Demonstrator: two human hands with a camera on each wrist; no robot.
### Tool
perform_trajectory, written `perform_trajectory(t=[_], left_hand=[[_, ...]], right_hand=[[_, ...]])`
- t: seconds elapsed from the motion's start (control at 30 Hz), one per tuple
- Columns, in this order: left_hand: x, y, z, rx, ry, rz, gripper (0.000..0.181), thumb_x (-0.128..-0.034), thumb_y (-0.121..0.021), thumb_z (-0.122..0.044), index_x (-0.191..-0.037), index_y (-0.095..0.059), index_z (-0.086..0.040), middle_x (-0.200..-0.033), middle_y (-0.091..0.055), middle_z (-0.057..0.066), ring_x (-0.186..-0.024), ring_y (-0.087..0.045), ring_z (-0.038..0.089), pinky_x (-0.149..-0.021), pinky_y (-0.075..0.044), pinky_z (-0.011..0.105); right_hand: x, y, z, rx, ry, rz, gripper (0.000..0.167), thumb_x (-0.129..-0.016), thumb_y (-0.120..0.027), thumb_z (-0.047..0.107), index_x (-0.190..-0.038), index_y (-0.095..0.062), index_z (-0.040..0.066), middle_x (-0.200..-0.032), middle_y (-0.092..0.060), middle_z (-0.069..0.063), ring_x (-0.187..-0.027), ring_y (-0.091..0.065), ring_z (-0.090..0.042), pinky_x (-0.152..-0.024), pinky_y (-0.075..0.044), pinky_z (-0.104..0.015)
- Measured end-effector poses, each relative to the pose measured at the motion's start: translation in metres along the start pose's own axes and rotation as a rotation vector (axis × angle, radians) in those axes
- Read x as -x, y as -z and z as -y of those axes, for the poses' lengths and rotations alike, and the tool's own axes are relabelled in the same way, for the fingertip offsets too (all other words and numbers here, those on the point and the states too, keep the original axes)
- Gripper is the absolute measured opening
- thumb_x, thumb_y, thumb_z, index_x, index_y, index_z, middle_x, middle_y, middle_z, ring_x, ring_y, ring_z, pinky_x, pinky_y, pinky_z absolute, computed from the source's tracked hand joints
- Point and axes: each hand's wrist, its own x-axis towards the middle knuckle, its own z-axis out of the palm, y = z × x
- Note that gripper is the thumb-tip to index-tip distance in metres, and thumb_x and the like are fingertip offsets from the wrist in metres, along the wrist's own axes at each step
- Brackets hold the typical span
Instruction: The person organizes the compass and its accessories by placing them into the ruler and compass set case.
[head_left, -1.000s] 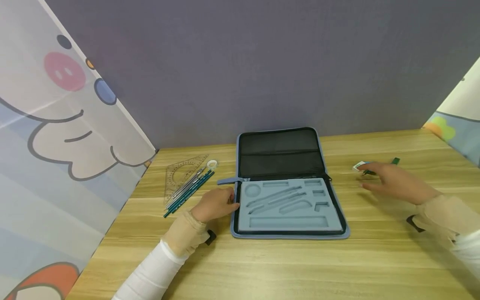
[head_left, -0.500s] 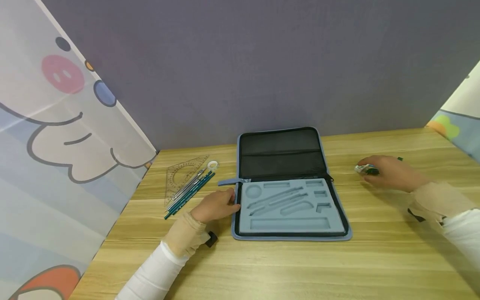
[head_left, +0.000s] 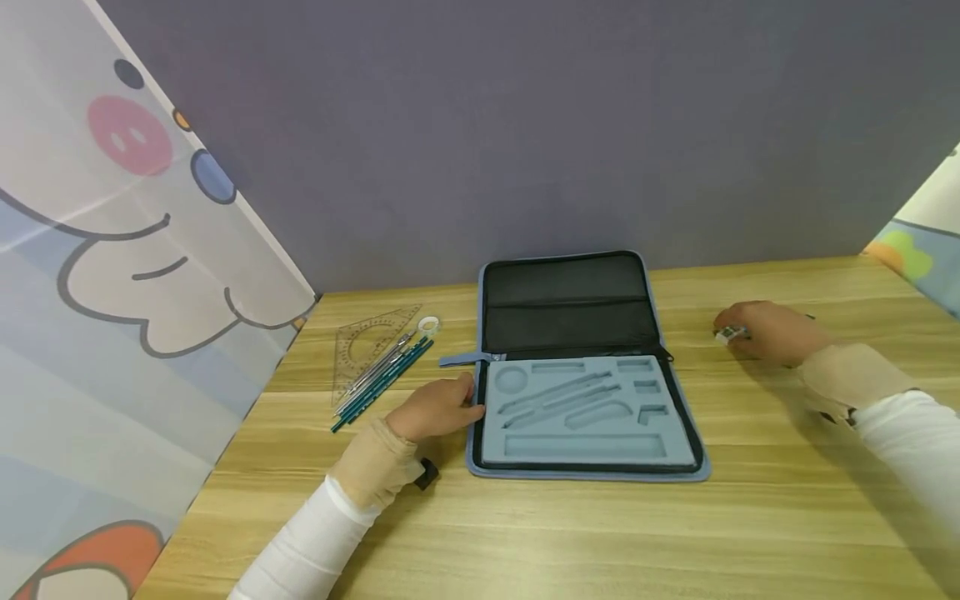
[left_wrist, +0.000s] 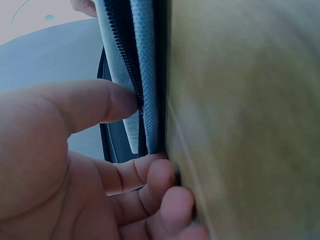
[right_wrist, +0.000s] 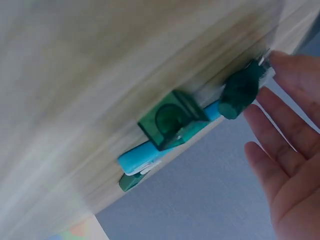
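Underneath, tabletop (head_left: 570, 542): yellowish, streaked wood grain.
Case (head_left: 566, 329): open mid-tabletop, unmoved; blue woven edging, black zip teeth, dark lid laid back.
Insert (head_left: 551, 381): matt, pale blue, foam-like, with round, slim, bar and L-shaped hollows, all unfilled.
Left hand (head_left: 435, 408): still gripping the case's left edge, thumb against the zip.
Right hand (head_left: 772, 329): spread over the small pieces a second ago, its fingers now drawn in on one; the work seems to have passed from reaching to grasping.
Set square (head_left: 343, 358): clear, triangular plastic, left of the case.
Pencils (head_left: 390, 382): slim teal shafts beside silvery tools (head_left: 375, 374).
Blue-and-white piece (right_wrist: 137, 157): smooth, beside a boxy translucent green piece (right_wrist: 172, 120).
Dark green piece (right_wrist: 240, 95): pale-tipped, apparently pinched in the right hand, well right of the case.
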Motion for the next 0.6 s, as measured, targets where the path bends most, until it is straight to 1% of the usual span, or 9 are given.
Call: perform_trajectory(t=[0.1, 0.33, 0.4, 0.53, 0.6], left_hand=[[-0.0005, -0.0007, 0.0005, 0.005, -0.004, 0.002, 0.019, -0.0936, -0.057, -0.026, -0.089, -0.048, -0.009, -0.062, -0.04, -0.002, -0.052, -0.038, 0.012, -0.051, -0.03, 0.025], [0.001, 0.001, 0.0014, 0.036, -0.015, 0.015, 0.02, -0.0945, -0.056, -0.026, -0.087, -0.047, -0.009, -0.062, -0.04, -0.002, -0.051, -0.037, 0.012, -0.051, -0.03, 0.025], [0.0015, 0.0014, 0.0023, 0.058, -0.023, 0.023, 0.02, -0.0947, -0.056, -0.025, -0.086, -0.047, -0.009, -0.061, -0.039, -0.002, -0.051, -0.036, 0.012, -0.05, -0.03, 0.024], [0.0014, 0.0026, 0.0053, 0.132, -0.05, 0.03, 0.019, -0.0946, -0.057, -0.022, -0.084, -0.048, -0.008, -0.061, -0.04, -0.002, -0.05, -0.035, 0.01, -0.05, -0.03, 0.023], [0.001, 0.0032, 0.007, 0.162, -0.067, 0.019, 0.018, -0.0937, -0.059, -0.02, -0.084, -0.05, -0.007, -0.062, -0.041, -0.002, -0.051, -0.035, 0.01, -0.05, -0.03, 0.022]], right_hand=[[-0.0022, 0.0001, -0.0015, 0.003, 0.005, 0.023, 0.027, -0.076, -0.072, -0.003, -0.102, -0.065, -0.005, -0.102, -0.065, -0.019, -0.091, -0.063, -0.036, -0.075, -0.051, -0.047], [-0.0076, 0.0022, -0.0058, 0.031, 0.026, 0.035, 0.025, -0.072, -0.075, -0.004, -0.096, -0.067, -0.003, -0.097, -0.067, -0.016, -0.088, -0.063, -0.035, -0.073, -0.052, -0.046], [-0.0089, 0.0019, -0.0067, 0.038, 0.027, 0.04, 0.024, -0.073, -0.075, -0.003, -0.095, -0.067, -0.002, -0.096, -0.067, -0.015, -0.087, -0.063, -0.034, -0.073, -0.052, -0.046], [-0.0102, 0.0004, -0.007, 0.038, 0.021, 0.047, 0.024, -0.073, -0.075, -0.002, -0.095, -0.067, -0.001, -0.096, -0.067, -0.014, -0.085, -0.064, -0.032, -0.072, -0.051, -0.046], [-0.0105, -0.0004, -0.0066, 0.029, 0.024, 0.044, 0.023, -0.073, -0.075, -0.002, -0.095, -0.067, -0.001, -0.095, -0.067, -0.014, -0.085, -0.064, -0.032, -0.072, -0.052, -0.045]])
